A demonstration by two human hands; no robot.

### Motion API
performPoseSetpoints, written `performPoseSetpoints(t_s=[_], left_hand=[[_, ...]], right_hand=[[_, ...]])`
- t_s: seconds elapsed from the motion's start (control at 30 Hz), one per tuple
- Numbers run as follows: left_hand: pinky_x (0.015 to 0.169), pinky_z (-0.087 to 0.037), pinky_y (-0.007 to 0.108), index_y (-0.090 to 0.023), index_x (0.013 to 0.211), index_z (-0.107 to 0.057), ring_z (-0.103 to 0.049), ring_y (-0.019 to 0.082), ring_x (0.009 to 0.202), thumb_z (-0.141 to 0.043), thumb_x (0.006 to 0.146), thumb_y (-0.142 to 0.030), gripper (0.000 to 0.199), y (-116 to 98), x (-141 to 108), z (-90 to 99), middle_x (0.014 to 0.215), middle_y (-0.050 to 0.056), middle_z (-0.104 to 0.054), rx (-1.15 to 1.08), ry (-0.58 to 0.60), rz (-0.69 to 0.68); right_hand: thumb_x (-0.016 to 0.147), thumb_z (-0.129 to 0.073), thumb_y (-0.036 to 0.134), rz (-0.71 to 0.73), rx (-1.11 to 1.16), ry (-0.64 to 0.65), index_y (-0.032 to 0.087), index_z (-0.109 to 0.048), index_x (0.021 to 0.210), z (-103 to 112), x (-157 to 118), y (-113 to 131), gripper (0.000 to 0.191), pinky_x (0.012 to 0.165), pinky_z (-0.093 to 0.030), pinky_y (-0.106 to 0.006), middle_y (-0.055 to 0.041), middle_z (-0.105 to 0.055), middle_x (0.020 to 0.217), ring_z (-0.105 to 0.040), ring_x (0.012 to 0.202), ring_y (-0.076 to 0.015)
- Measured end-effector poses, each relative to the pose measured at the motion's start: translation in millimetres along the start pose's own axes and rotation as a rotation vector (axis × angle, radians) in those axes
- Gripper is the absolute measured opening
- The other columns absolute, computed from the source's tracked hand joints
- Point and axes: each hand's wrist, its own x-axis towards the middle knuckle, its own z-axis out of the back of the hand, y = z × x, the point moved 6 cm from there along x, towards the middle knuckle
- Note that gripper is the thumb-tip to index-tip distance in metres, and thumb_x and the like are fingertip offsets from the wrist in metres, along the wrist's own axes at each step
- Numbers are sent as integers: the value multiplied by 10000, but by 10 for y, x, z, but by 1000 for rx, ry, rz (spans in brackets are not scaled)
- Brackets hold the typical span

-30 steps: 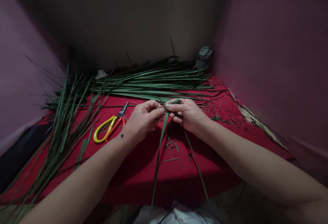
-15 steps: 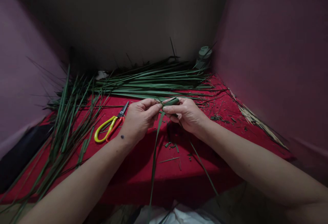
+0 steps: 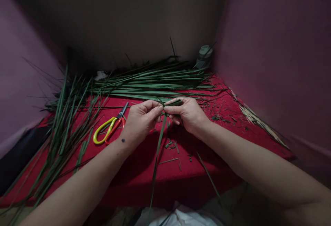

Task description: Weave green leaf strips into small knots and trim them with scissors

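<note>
Both my hands meet above the middle of the red cloth, pinching a folded green leaf strip (image 3: 173,103). Its left end sits between the thumb and fingers of my left hand (image 3: 144,117). My right hand (image 3: 190,114) grips the rolled or folded body, with the thumb along its near side. A long narrow tail (image 3: 158,150) of leaf hangs down from between the hands past the table edge. Another thin strand (image 3: 209,176) slants down below my right wrist. Scissors (image 3: 110,129) with yellow and red handles lie just left of my left hand, blades pointing away.
Long green leaves (image 3: 152,81) are heaped along the back, and more (image 3: 64,126) spread over the left side. A pale bottle (image 3: 204,57) stands at the back right. Stripped pale sticks (image 3: 261,126) lie by the right wall. Leaf scraps dot the red cloth (image 3: 134,170).
The folded strip has turned slightly in my fingers, so its broad face shows less. Both hands stay pinched together in nearly the same place. The view has shifted slightly.
</note>
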Motion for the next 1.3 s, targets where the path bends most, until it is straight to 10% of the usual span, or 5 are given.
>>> performPoseSetpoints(t_s=[0.8,1.3], left_hand=[[315,-228,139,-143,704,-576,-332,26,318,-660,718,-242,131,61,35,4,449,-60,-494,-16,60,86],[342,-489,203,-146,960,-573,-590,137,388,-650,761,-235,231,200,16,-40,585,62,-666,-256,553,391]], right_hand=[[552,-739,183,-15,-25,2,125,-622,628,42,60,-11,151,297,-323,-175,13,-557,457,-465,361,-72],[556,-758,173,-43,70,52,142,-626,692,45,66,24,193,326,-294,-140,28,-589,547,-502,431,-59]])
